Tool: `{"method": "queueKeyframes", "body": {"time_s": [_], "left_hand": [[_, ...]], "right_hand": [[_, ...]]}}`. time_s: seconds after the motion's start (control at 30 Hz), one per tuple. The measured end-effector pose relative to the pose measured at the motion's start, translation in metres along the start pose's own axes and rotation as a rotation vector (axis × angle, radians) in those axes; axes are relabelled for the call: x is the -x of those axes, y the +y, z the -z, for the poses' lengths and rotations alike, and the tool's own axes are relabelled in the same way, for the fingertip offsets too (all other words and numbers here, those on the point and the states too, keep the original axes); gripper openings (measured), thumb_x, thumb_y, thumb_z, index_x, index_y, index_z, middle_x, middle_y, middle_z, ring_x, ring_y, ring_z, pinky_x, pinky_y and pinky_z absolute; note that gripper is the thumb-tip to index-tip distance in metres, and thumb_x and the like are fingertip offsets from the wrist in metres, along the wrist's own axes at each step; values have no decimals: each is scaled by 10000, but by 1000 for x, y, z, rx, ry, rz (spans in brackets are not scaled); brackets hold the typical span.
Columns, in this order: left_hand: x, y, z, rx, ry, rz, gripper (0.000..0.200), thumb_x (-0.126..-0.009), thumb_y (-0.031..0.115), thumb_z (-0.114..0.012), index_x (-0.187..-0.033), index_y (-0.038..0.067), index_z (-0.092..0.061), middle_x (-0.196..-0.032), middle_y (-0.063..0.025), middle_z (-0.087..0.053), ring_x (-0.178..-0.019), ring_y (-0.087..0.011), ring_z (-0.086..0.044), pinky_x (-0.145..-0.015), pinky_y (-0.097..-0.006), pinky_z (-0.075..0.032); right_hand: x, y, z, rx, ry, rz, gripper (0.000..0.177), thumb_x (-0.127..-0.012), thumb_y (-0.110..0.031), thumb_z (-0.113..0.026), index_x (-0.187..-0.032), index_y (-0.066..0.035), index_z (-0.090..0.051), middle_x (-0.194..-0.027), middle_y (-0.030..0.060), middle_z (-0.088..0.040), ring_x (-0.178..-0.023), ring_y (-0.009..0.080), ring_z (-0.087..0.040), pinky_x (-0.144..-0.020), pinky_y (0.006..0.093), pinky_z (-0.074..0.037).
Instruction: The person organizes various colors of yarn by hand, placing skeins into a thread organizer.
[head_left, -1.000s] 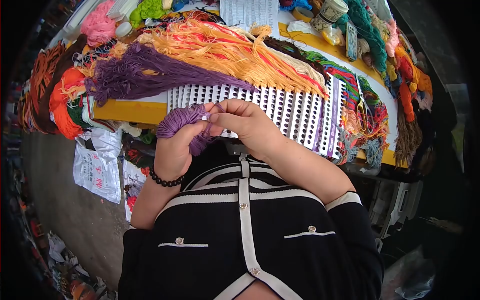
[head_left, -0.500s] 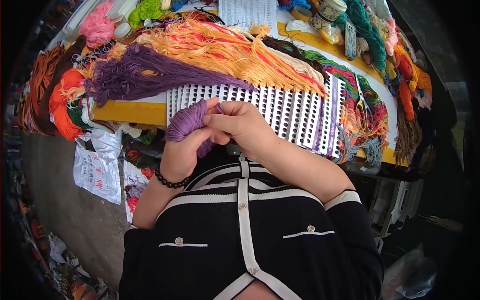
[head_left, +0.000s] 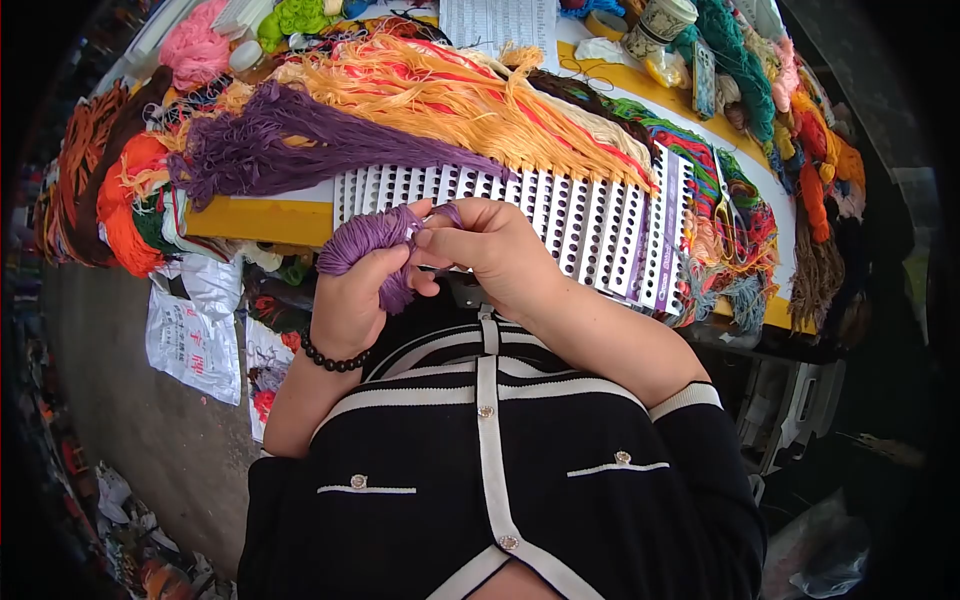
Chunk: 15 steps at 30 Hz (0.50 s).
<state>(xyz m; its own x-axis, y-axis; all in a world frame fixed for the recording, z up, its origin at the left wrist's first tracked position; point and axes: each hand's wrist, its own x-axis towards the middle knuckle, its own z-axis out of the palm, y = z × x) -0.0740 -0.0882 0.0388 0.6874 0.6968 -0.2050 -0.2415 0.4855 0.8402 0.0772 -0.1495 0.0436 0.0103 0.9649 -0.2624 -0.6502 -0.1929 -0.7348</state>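
A bundled skein of light purple thread (head_left: 362, 240) lies in my left hand (head_left: 352, 305), with the fingers wrapped round it and the thumb pressed on its near side. My right hand (head_left: 505, 250) meets it at the skein's right end, thumb and forefinger pinched together on purple strands. A small loop of the same thread shows by the right forefinger. Something small and white glints between the fingertips, too small to make out. Behind both hands lie white strips with rows of punched holes (head_left: 560, 225), and dark purple threads (head_left: 290, 140) are spread out from them.
Orange and red threads (head_left: 430, 95) cover the table's middle. Scissors (head_left: 728, 212) lie among multicoloured threads at right. A phone (head_left: 704, 80), a patterned cup (head_left: 660, 25) and a printed sheet (head_left: 497, 30) are at the back. White plastic bags (head_left: 195, 325) hang at the left table edge.
The purple skein and my left hand have shifted slightly left and up, and the skein has turned a little. My right hand keeps its pinch at the skein's end.
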Motion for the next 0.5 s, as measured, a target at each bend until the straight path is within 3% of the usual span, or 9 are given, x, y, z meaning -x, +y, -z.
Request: {"method": "queueKeyframes", "body": {"time_s": [0.07, 0.13, 0.23, 0.33, 0.43, 0.5], "left_hand": [[0, -1, -1, 57, -6, -24, 332, -845, -1, -454, -1160, -68, -533, -1106, -170, -592, -811, -195, -638, -602, -250, -534], [1, -1, -7, 23, 142, -51, 349, -830, 30, -474, -1155, -88, -522, -969, -132, -632, -677, -140, -613, -570, -214, -489], [1, 0, -3, -90, 71, -39, 280, -856, 56, -503, -1098, -68, -568, -885, -107, -648, -643, -125, -599, -563, -207, -481], [0, 1, -8, -215, 133, -40, 232, -882, 87, -522, -1054, -49, -600, -841, -88, -652, -622, -106, -578, -550, -204, -470], [-2, -5, -4, -171, 99, -95, 207, -895, 105, -541, -1011, -53, -606, -864, -113, -652, -685, -132, -630, -539, -209, -484], [-2, -4, -10, -168, 130, -95, 192, -899, 103, -524, -986, -45, -611, -832, -91, -646, -649, -114, -597, -537, -205, -471]], "right_hand": [[1, 0, 0, 26, 32, 13, 67, -806, -17, -595, -774, 41, -595, -708, 99, -612, -601, 150, -579, -622, 273, -465], [2, -1, -2, 11, 73, 14, 68, -805, -19, -604, -778, 43, -594, -721, 97, -617, -629, 151, -586, -656, 268, -469], [4, -3, -4, 39, 60, 42, 61, -802, -12, -598, -765, 37, -596, -721, 91, -622, -633, 154, -590, -670, 266, -469], [3, -2, 0, 63, 61, 25, 59, -789, -4, -596, -742, 31, -597, -713, 98, -626, -639, 161, -600, -682, 270, -469], [1, 3, 4, 12, 21, 32, 55, -774, 3, -595, -725, 26, -598, -706, 110, -628, -637, 177, -607, -677, 276, -470], [2, 0, 5, 42, 53, -1, 49, -770, 4, -596, -727, 25, -601, -701, 115, -627, -637, 181, -607, -670, 278, -468]]}}
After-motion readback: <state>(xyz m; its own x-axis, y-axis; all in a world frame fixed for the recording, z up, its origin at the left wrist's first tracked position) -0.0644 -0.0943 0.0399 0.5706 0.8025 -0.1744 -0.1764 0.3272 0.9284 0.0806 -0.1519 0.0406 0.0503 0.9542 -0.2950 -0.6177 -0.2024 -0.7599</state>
